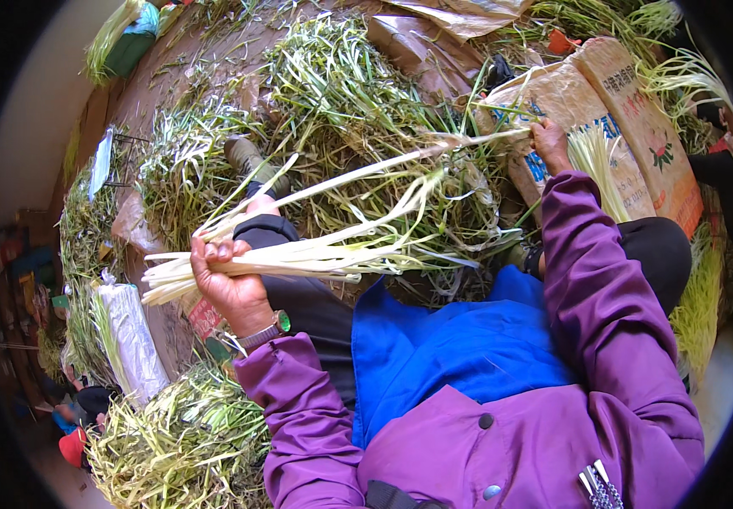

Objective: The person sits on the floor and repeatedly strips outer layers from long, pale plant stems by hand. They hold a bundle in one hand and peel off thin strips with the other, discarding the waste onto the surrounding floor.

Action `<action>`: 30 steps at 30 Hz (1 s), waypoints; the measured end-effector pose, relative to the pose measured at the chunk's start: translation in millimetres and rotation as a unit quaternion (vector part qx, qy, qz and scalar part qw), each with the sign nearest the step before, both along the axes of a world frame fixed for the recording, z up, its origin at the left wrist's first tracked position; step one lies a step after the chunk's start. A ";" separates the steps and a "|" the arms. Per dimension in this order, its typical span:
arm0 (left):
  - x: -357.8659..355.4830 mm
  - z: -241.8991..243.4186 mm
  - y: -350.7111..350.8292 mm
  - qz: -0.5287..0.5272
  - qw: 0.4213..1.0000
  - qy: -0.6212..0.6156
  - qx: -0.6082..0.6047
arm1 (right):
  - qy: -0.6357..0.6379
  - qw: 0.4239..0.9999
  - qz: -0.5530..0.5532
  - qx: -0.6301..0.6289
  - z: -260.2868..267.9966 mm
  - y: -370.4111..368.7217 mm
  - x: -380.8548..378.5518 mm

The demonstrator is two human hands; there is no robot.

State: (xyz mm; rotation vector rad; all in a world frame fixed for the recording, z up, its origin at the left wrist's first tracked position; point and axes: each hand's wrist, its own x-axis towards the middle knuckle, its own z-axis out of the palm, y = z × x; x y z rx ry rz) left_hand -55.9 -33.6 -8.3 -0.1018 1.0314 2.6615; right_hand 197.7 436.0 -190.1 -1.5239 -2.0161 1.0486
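Note:
My left hand (229, 280) is closed around a bundle of pale leek-like stalks (322, 257). Their white ends stick out to the left of the fist, and loose yellowish leaves fan out to the right. From the same fist, one long stalk (366, 170) runs up to the right, with a thin, dry-looking leaf at its far end. My right hand (551, 146) pinches that end, so the stalk is stretched between both hands. Just right of this hand, a small bunch of pale stalks (595, 165) lies on a printed woven sack (652, 121).
Heaps of leafy trimmings (353, 95) cover the floor ahead, with another heap (182, 439) at lower left. A white plastic-wrapped bundle (131, 337) lies at left. Other people are partly visible at both sides, one in a red cap (72, 448). Yellow-green stalks (697, 299) lie at right.

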 end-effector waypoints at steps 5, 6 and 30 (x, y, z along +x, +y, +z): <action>-9.5 -3.2 -15.7 0.001 1.000 -0.001 -0.005 | -0.091 0.977 0.149 -0.122 25.4 -29.5 6.3; -1.5 -2.2 -4.0 -0.039 0.999 -0.003 -0.002 | -0.152 0.952 0.205 -0.166 36.2 -46.4 -6.3; 92.2 -43.4 72.1 -0.288 0.942 -0.110 -0.131 | 0.179 0.848 0.435 -0.242 157.4 -251.6 -80.1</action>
